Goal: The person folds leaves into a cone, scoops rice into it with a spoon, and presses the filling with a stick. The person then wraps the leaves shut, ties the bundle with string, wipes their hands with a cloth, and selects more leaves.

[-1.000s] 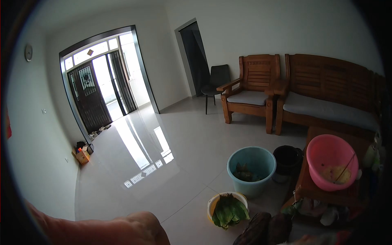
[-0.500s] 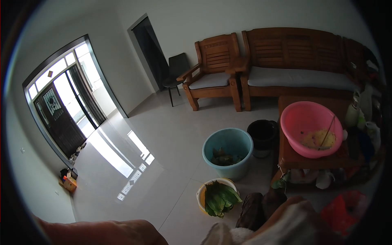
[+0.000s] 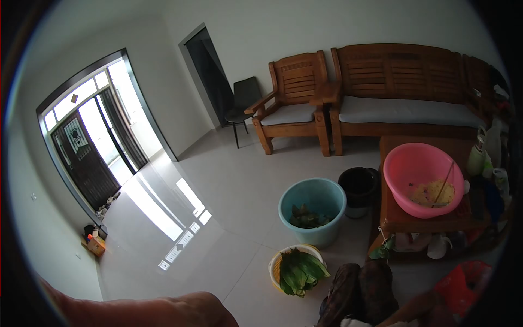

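Note:
A bare limb crosses the lower left edge, close to the camera; it shows no fingers, and my left hand cannot be made out. Toward the bottom right, skin of what looks like my right hand or forearm lies beside a red plastic bag; its fingers are hidden. Left of it are two dark patterned legs or knees. A white and yellow basket on the floor holds long green leaves. Behind it stands a light blue bucket with brownish-green pieces inside.
A black bucket stands beside a low wooden table. On the table, a pink basin holds yellowish food and a thin stick. Farther back are a wooden armchair, a wooden sofa and a dark chair.
The view has swung right, shifting the room leftward in the picture. A pale cloth, large at the bottom half a second ago, now barely shows; the red bag has come into view.

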`<state>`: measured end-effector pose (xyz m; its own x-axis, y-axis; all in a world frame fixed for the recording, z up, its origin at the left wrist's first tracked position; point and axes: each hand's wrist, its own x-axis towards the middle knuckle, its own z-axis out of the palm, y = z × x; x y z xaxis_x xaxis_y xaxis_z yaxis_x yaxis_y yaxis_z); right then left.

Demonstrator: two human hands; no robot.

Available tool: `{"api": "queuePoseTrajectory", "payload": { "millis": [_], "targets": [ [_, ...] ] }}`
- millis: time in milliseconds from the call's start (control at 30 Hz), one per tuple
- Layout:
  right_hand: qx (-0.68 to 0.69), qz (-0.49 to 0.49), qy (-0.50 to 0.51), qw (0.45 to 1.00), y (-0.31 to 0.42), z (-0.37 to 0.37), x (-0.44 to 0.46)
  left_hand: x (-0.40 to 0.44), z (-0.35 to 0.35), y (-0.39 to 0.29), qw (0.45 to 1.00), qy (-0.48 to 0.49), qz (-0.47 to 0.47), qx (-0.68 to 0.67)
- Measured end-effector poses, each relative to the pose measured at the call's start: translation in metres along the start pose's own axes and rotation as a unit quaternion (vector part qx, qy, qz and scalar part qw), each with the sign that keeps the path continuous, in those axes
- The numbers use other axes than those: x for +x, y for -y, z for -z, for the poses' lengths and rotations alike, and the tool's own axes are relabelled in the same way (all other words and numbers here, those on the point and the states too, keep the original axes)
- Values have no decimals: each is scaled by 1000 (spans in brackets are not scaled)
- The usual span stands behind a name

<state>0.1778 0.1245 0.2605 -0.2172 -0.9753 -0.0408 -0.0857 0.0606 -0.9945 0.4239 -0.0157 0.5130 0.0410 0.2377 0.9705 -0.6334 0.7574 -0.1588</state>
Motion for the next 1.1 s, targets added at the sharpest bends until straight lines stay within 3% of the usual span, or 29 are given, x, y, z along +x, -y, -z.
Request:
{"api": "queuePoseTrajectory", "payload": {
  "millis": [500, 1100],
  "targets": [
    [-9, 23, 48, 999, 1, -9, 3, 21, 59, 24, 995, -22, -24, 95],
    [-32, -9, 57, 998, 2, -15, -2, 23, 45, 17, 997, -37, -28, 69]
  ]
}}
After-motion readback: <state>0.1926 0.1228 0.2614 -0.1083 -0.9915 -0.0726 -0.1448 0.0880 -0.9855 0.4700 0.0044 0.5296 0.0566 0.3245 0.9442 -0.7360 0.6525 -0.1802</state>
